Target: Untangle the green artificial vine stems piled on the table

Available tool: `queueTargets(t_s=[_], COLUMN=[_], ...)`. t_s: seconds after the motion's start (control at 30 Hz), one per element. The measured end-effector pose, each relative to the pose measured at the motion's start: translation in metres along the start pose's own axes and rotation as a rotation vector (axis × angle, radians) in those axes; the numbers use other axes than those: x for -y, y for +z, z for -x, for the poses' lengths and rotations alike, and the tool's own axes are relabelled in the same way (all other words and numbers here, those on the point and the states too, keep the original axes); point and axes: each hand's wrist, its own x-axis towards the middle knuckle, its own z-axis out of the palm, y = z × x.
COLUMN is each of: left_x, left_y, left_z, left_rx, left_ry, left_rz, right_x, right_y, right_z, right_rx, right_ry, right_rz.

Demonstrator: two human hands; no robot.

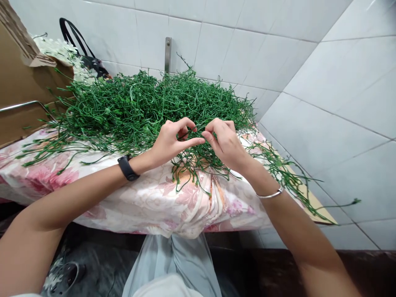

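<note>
A big heap of thin green plastic stems (145, 107) lies on a table under a pink floral cloth (148, 202). My left hand (173, 142), with a black band on its wrist, pinches a green stem at the front of the heap, forefinger pointing right. My right hand (224, 142), with a silver bangle on the wrist, has its fingers curled and pinched on the same stem, fingertips almost touching those of the left hand. What lies between the fingertips is too thin to make out well.
A brown cardboard box (21, 82) stands at the left, with white artificial flowers (62, 51) and a black bag (89, 62) behind the heap. White tiled walls close in the back and right. Loose stems (293, 181) trail over the table's right edge.
</note>
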Motion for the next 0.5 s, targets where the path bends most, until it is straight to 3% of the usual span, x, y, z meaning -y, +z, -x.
queueTargets(t_s=[0.13,0.23,0.5], left_x=[0.0048,0.0063,0.0003], left_y=[0.0007,0.0000,0.0018], left_z=[-0.0014,-0.0023,-0.0018], left_rx=[0.091,0.090,0.087], left_ry=[-0.055,-0.079,0.060], left_rz=[0.125,0.190,-0.110], right_x=[0.0014,0.0006,-0.0068], right_y=[-0.0006,-0.0023,-0.0040], right_z=[0.0009,0.0011,0.0005], right_rx=[-0.002,-0.017,-0.100], right_ry=[-0.005,-0.046,-0.117], right_rz=[-0.081,-0.095,-0.043])
